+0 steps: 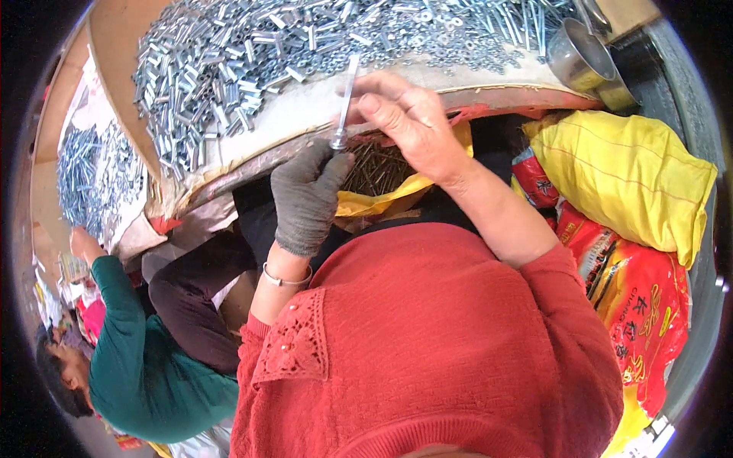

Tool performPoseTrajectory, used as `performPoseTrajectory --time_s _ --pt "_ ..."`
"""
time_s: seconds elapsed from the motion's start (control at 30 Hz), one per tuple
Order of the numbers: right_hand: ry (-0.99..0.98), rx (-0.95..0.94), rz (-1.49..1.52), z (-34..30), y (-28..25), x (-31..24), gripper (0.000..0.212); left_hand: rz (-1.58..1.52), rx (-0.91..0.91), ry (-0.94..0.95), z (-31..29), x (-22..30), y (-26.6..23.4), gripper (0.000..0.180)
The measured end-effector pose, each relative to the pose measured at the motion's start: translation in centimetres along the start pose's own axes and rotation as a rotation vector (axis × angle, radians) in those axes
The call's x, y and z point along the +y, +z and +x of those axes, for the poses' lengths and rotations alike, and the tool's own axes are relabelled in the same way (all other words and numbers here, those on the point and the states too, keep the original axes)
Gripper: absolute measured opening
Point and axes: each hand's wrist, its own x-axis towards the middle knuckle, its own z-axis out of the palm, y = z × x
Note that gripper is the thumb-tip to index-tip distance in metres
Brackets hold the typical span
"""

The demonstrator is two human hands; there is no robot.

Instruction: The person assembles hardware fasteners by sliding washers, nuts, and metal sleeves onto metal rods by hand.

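My left hand (307, 198), in a dark grey knitted glove, pinches the lower end of a long silvery bolt (347, 99) between thumb and fingers. The bolt stands nearly upright, with a wider washer-like end just above the glove. Bare and loosely curved, my right hand (412, 122) is close beside the bolt on its right. Its thumb is apart from the bolt, and some fingertips are blurred or hidden behind it. Below the hands, a yellow sack (382, 202) gapes over my lap, with many long thin metal pieces (378, 168) inside.
A table (282, 107) ahead bears heaped metal sleeves (221, 76), washers (435, 38) and bolts (527, 19). Metal cups (580, 57) sit at its right end. Yellow (626, 179) and red (641, 305) sacks lie right. At left, a person in green (153, 366) reaches toward another heap (99, 175).
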Motion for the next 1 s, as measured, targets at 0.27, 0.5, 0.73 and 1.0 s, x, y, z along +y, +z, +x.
performPoseTrajectory --time_s 0.27,0.5,0.73,1.0 --pt "0.06 -0.045 0.048 0.7 0.7 0.4 0.036 0.129 -0.083 0.091 -0.2 -0.3 0.3 0.017" --pt "0.17 -0.103 -0.099 1.2 0.4 -1.3 0.028 0.342 0.032 0.331 -0.4 -0.8 0.1 0.013" --pt "0.135 -0.109 -0.542 0.3 -0.3 -1.4 0.028 0.434 0.099 0.42 1.0 -0.4 0.4 0.014" --pt "0.204 -0.308 -0.444 -1.3 -3.1 1.4 0.027 -0.013 -0.47 0.137 3.3 -2.4 -1.5 0.018"
